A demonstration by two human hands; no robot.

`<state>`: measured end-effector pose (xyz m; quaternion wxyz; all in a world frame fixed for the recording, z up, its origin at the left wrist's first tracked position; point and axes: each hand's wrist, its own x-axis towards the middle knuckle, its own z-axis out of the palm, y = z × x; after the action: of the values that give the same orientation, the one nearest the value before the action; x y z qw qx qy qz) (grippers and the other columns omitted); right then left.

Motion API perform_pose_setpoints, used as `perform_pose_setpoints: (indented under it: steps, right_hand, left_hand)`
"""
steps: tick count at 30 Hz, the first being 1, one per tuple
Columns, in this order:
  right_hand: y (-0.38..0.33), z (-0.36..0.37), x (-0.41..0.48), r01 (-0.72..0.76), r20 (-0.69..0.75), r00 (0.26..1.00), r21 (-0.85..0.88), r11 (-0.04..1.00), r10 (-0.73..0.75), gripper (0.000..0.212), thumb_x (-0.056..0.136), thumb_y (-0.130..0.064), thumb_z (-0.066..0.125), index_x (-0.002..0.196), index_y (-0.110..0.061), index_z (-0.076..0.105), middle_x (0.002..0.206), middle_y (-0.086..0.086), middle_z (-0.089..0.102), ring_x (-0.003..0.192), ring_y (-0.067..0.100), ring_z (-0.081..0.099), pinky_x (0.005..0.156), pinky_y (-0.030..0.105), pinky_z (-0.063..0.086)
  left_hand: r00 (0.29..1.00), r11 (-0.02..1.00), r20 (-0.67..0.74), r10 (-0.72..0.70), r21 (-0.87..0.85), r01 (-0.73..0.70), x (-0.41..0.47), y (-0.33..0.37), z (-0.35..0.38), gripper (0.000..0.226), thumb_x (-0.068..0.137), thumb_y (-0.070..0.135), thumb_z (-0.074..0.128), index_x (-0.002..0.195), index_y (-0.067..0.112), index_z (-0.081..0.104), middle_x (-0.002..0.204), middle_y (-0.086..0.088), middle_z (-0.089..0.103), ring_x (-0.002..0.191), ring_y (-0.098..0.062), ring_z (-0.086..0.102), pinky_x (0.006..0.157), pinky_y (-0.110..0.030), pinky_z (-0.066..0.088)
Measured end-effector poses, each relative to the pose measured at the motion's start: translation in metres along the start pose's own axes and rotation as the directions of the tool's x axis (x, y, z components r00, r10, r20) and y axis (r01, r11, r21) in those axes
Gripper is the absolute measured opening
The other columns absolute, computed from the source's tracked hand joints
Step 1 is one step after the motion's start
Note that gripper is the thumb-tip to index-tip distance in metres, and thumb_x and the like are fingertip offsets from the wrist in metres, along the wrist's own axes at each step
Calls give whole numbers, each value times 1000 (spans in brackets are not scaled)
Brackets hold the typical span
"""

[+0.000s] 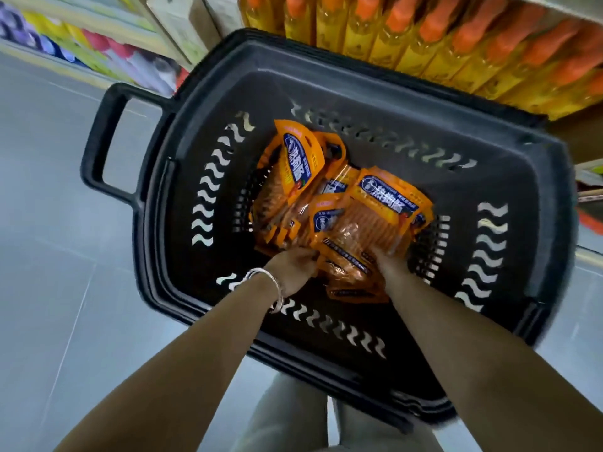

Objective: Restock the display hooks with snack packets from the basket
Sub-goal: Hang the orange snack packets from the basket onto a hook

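Note:
A black plastic basket [182,243] stands on the floor below me, holding several orange snack packets [375,216] with blue labels. Both my arms reach down into it. My left hand [293,265], with silver bangles at the wrist, has its fingers closed on the lower edge of a packet near the basket's near wall. My right hand [390,259] grips the bottom of the top right packet [359,236]. One packet [297,164] leans upright at the back left of the pile. No display hooks are in view.
The basket's handle [101,151] sticks out to the left. Shelves of yellow bottles with orange caps [456,44] run along the upper right, right behind the basket. Coloured goods fill a shelf at upper left [81,50]. Grey tiled floor [49,272] lies to the left.

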<state>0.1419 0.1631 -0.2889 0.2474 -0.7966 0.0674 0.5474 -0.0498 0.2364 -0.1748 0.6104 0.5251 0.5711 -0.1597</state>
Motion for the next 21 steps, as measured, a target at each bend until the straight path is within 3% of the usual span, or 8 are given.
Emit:
perform_pose_setpoints:
  steps: [3,5,7,10,12,16,19,21]
  right_hand:
    - [5,7,3,46,-41,998,-111,993,-51,78,87,-38,65,149,-31,19,145,10,41,121,33,51,97,49,47]
    - [8,10,1,38,-22,999,-29,999,-39,70,85,-30,69,144,-28,32,132,10,54,103,28,60,80,40,55]
    - [7,10,-6,-1,23,1000,117,993,-2,57,83,-14,69,135,-21,46,115,8,63,83,21,63,58,27,53]
    - [-3,1,-26,-18,25,1000,262,965,12,39,79,0,64,116,-11,59,90,9,66,64,19,63,46,24,49]
    - [-9,-10,-42,-5,38,999,233,973,-4,40,76,3,62,112,-13,57,91,9,65,66,19,64,48,26,50]
    - [-14,-26,-77,63,95,993,120,991,-75,44,65,5,59,105,-14,60,101,9,67,88,28,64,74,39,52]
    - [-17,-28,-107,152,172,973,20,988,-154,36,58,-2,59,85,-23,67,87,-1,69,90,23,64,74,34,47]
    - [-18,-22,-117,200,274,944,-31,979,-184,44,50,-10,59,89,-28,68,90,-1,69,93,22,63,77,34,46]
  left_hand:
    - [999,1000,28,-26,-6,27,7,-10,-5,32,93,21,53,123,13,61,129,-7,57,119,-23,52,98,-27,36]
    - [998,997,10,-63,-40,64,8,-15,-8,25,94,26,48,113,21,64,115,4,59,106,-15,54,90,-25,38]
    - [996,992,-19,-85,-94,83,8,-16,-10,19,94,28,47,104,26,64,104,6,56,98,-14,55,88,-26,38]
    - [995,987,-46,-92,-136,85,6,-10,-11,13,94,32,47,94,35,60,98,5,59,95,-15,56,91,-32,41]
    - [991,976,-52,-122,-185,111,1,-5,-13,13,96,34,45,93,37,58,102,5,61,97,-14,56,93,-35,42]
    - [985,958,-13,-171,-236,163,-2,-4,-15,45,92,47,48,133,27,47,136,-1,50,126,-23,45,108,-46,34]
    - [996,948,18,-86,-306,87,-5,0,-14,32,81,56,59,108,39,59,114,17,61,121,-15,50,98,-37,39]
    - [1000,929,16,-6,-370,11,-5,4,-14,34,67,63,65,96,45,64,102,20,68,109,-9,60,92,-34,45]
